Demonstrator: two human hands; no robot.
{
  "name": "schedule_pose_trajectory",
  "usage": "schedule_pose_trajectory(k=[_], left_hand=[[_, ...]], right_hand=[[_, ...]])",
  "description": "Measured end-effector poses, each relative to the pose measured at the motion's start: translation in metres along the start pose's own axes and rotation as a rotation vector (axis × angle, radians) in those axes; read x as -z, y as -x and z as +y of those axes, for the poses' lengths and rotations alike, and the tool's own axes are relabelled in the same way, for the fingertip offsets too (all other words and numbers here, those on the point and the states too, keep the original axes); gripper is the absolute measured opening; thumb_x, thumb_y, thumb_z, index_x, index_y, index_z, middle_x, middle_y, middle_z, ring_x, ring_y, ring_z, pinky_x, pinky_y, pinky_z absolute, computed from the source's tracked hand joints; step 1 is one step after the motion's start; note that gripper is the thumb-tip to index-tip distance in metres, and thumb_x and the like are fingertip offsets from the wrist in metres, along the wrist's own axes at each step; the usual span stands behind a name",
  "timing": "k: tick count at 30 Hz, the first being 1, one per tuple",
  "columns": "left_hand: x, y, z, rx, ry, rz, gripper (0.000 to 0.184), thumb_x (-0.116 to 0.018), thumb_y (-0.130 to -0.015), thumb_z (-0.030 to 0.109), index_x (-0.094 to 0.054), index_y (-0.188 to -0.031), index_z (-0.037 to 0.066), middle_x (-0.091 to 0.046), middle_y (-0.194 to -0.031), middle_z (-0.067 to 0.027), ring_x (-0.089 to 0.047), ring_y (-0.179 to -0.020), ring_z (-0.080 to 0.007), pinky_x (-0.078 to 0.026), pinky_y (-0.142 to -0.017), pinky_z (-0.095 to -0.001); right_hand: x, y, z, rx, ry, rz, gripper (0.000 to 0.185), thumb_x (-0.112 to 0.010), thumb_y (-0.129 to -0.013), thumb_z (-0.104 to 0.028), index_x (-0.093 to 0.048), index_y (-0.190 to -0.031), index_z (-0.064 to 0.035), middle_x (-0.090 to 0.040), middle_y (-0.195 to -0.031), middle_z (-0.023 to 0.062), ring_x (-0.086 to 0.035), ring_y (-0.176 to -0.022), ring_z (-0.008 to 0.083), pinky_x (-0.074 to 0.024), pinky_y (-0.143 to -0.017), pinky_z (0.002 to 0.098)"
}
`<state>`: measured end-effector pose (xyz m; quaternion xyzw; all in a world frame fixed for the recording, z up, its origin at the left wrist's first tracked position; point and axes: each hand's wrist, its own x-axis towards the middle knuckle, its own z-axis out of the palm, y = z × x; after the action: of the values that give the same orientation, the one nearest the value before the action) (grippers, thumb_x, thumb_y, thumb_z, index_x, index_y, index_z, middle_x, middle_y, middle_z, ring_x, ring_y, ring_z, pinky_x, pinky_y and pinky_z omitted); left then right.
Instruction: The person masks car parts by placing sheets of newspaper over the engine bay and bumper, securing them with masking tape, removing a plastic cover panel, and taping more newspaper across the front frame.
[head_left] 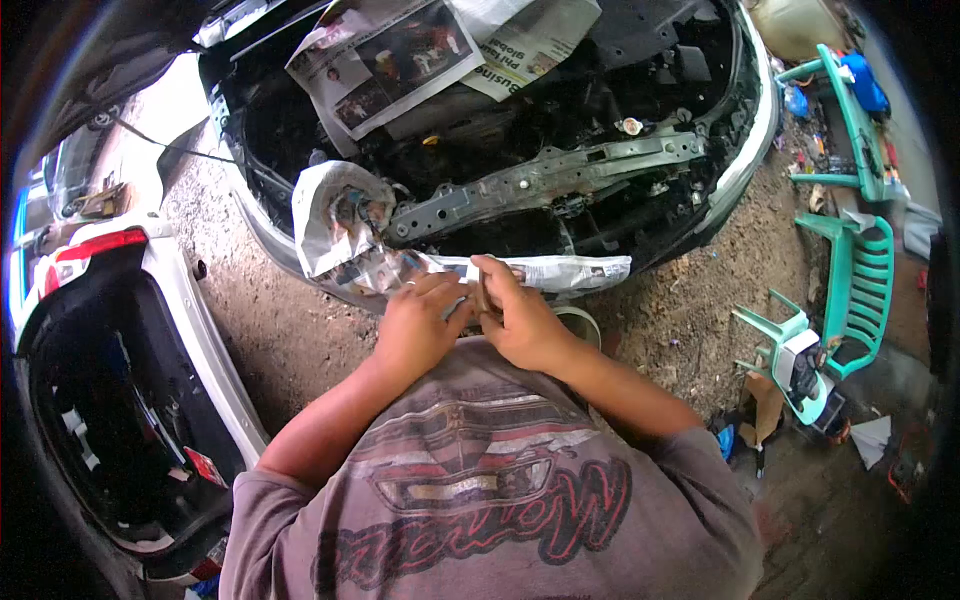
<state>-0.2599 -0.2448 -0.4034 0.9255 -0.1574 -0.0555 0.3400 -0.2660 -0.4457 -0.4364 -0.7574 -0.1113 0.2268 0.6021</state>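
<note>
Both of my hands meet over the front edge of an open car engine bay. My left hand (422, 322) has its fingers bent toward the right one, at the newspaper strip's edge. My right hand (515, 315) is pinched, with thumb and index finger raised, around something small that I cannot make out. A folded newspaper strip (575, 272) lies along the car's front edge, just beyond my hands. Crumpled newspaper (345, 215) covers the left front corner. Behind it runs a metal crossbar (550, 182).
Newspaper sheets (400, 65) lie over the back of the engine bay. A white car part with a red light (110, 243) stands at the left. Green plastic chairs (858, 290) and a green table (850, 120) are at the right, on dirt ground.
</note>
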Motion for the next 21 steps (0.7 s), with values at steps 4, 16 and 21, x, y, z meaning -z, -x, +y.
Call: schedule_pose_trajectory(k=[4,16,21], left_hand=[[0.003,0.000,0.005,0.096,0.033,-0.102,0.017,-0.073,-0.090,0.019,-0.072,-0.098,0.005,-0.073,-0.100,-0.0154,-0.071,-0.094,-0.0377,-0.057,-0.082,-0.0487],[0.040,-0.049,-0.018,0.265,0.084,0.033,0.033,-0.083,-0.085,0.017,-0.074,-0.114,0.004,-0.075,-0.108,-0.0147,-0.073,-0.094,-0.0275,-0.059,-0.080,-0.0385],[0.050,-0.133,-0.064,0.055,-0.269,0.204,0.050,-0.081,-0.086,0.026,-0.065,-0.127,0.003,-0.068,-0.126,-0.0192,-0.066,-0.119,-0.0382,-0.055,-0.098,-0.0462]], right_hand=[[-0.004,0.003,0.001,-0.014,-0.021,0.006,0.076,-0.066,-0.090,0.000,-0.031,-0.157,-0.0051,-0.068,-0.103,0.0256,-0.070,-0.100,0.0460,-0.0544,-0.083,0.0505],[0.007,-0.007,0.006,-0.089,-0.073,0.058,0.069,-0.069,-0.094,0.000,-0.038,-0.155,-0.0061,-0.068,-0.130,0.0247,-0.067,-0.120,0.0369,-0.0525,-0.099,0.0411],[0.022,0.000,0.019,-0.103,-0.026,0.135,0.063,-0.069,-0.098,-0.002,-0.041,-0.154,-0.0056,-0.062,-0.144,0.0212,-0.064,-0.129,0.0257,-0.0501,-0.106,0.0353]])
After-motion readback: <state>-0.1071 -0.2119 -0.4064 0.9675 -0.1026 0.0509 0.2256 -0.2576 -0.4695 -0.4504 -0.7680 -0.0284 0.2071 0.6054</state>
